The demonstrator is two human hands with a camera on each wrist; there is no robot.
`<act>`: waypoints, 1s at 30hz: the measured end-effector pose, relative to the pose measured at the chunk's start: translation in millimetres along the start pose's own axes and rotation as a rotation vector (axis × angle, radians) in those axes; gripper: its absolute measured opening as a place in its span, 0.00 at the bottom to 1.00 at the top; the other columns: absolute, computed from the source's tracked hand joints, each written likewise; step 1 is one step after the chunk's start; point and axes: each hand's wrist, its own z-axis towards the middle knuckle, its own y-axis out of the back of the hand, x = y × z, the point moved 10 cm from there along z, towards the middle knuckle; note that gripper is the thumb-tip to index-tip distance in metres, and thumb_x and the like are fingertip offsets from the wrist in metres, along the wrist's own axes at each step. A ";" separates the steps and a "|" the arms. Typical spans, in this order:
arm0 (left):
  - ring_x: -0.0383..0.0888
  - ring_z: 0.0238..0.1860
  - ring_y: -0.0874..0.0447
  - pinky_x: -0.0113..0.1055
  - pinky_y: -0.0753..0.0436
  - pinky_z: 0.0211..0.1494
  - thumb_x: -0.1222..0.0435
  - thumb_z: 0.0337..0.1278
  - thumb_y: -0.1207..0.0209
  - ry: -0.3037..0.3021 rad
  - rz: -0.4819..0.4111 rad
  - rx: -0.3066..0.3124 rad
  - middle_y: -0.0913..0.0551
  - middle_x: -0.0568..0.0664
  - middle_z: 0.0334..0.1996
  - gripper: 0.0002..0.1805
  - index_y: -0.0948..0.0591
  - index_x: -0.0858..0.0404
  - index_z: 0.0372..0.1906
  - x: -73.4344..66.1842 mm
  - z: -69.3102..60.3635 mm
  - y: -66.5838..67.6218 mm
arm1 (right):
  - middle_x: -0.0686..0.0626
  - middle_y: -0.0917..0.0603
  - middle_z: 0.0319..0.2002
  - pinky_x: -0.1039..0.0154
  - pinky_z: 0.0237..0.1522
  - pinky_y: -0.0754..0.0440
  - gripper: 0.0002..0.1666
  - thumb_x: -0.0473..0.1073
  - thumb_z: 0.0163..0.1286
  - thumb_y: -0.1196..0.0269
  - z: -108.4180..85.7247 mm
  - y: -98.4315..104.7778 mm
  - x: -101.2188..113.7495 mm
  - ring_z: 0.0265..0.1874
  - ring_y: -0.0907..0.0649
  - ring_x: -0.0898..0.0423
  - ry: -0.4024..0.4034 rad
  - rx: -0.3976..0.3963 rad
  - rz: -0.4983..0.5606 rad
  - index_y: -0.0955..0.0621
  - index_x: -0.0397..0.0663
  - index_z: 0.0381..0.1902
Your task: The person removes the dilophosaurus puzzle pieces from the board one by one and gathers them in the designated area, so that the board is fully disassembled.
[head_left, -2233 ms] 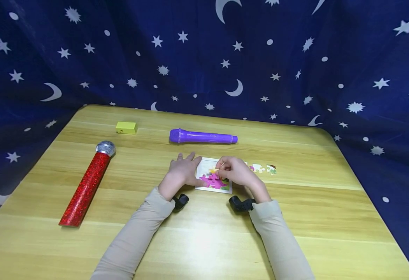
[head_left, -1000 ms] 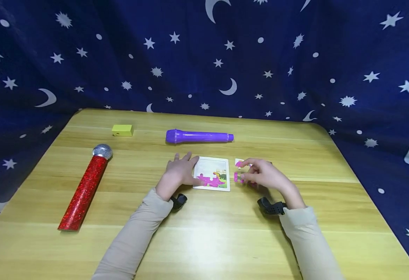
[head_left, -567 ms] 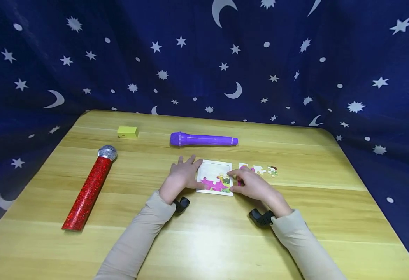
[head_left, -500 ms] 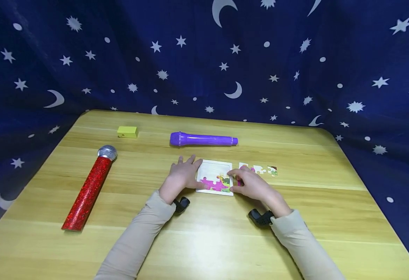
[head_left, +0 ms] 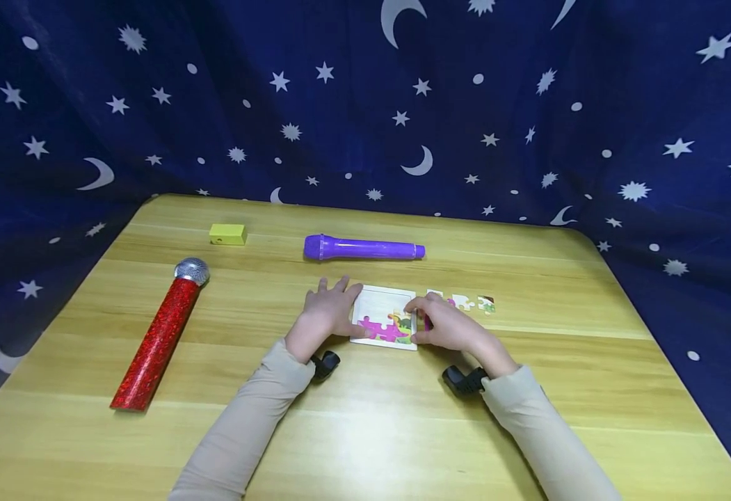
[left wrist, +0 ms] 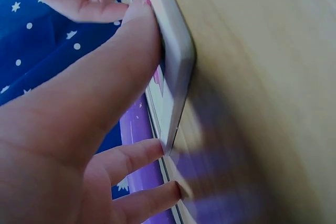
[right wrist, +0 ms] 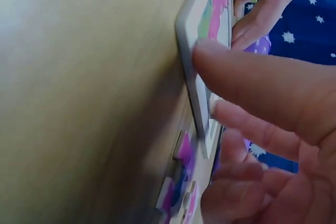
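Note:
A square white puzzle tray (head_left: pixel 380 299) lies mid-table, with pink, green and yellow puzzle pieces (head_left: pixel 382 330) fitted along its lower part. My left hand (head_left: pixel 327 311) spans the tray's left side, fingers spread; its thumb rests on the lower left corner. In the left wrist view two fingertips (left wrist: pixel 152 149) touch the tray's edge. At the tray's right side is my right hand (head_left: pixel 449 325), thumb (right wrist: pixel 210 56) and index finger touching the rim. Its other fingers are bent, and no piece shows between them. Loose puzzle pieces (head_left: pixel 462 302) lie right of the tray, some partly hidden by this hand.
Behind the tray lies a purple toy microphone (head_left: pixel 365 248). A red glittery microphone (head_left: pixel 158 341) with a silver head lies at the left. The yellow block (head_left: pixel 227 234) sits near the back left. A starry blue curtain (head_left: pixel 352 104) hangs beyond the wooden table (head_left: pixel 365 431).
My right hand was over the tray, then moved right to the loose pieces, then came back to the tray's right edge. My left hand has kept its place on the tray.

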 end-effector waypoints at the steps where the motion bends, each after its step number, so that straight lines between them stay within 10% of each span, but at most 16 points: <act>1: 0.67 0.65 0.56 0.60 0.46 0.61 0.37 0.38 0.39 0.001 0.001 0.001 0.52 0.54 0.70 0.52 0.46 0.51 0.70 0.2 -0.1 -0.2 | 0.46 0.28 0.32 0.62 0.31 0.31 0.26 0.37 0.49 0.30 1.1 0.3 0.0 0.30 0.30 0.53 0.002 -0.001 0.014 0.25 0.38 0.47; 30: 0.67 0.65 0.57 0.60 0.47 0.62 0.36 0.37 0.39 0.011 0.012 0.011 0.53 0.56 0.70 0.53 0.46 0.54 0.69 -1.0 -0.3 -1.4 | 0.51 0.24 0.26 0.65 0.29 0.28 0.15 0.40 0.53 0.31 13.1 -6.6 4.9 0.23 0.28 0.59 -0.006 -0.030 0.091 0.23 0.39 0.35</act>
